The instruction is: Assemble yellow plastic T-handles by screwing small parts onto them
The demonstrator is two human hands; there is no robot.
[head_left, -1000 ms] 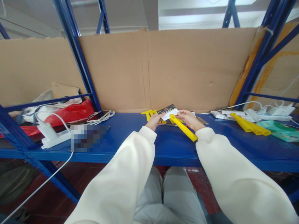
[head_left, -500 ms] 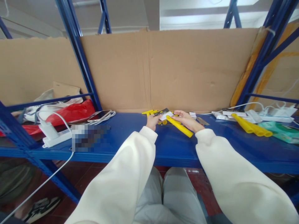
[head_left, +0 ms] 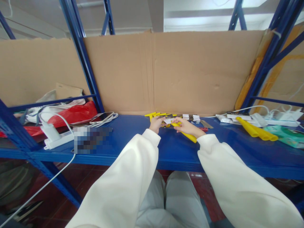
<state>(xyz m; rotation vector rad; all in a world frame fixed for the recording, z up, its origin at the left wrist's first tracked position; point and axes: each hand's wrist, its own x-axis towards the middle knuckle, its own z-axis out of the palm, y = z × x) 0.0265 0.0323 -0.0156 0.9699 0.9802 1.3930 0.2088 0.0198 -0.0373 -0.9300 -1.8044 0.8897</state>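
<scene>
My left hand is closed on the left side of a small black-and-white card above the blue shelf. From the right, my right hand reaches over a yellow tube, its fingers pinched round the tube's upper end at the card's edge. The tube slants down toward me, and its middle is hidden by that hand. Several yellow T-shaped pieces lie just behind my left hand. Beyond my right hand are white-and-black packets.
A cardboard sheet stands along the back of the blue shelf. At left are a power strip, a phone with cable and a red bag. At right lie yellow tubes and a green packet.
My right hand has moved left and over the yellow tube, its fingers now closed near the tube's upper end. The card has tipped flatter and lower; more of the white packets show.
</scene>
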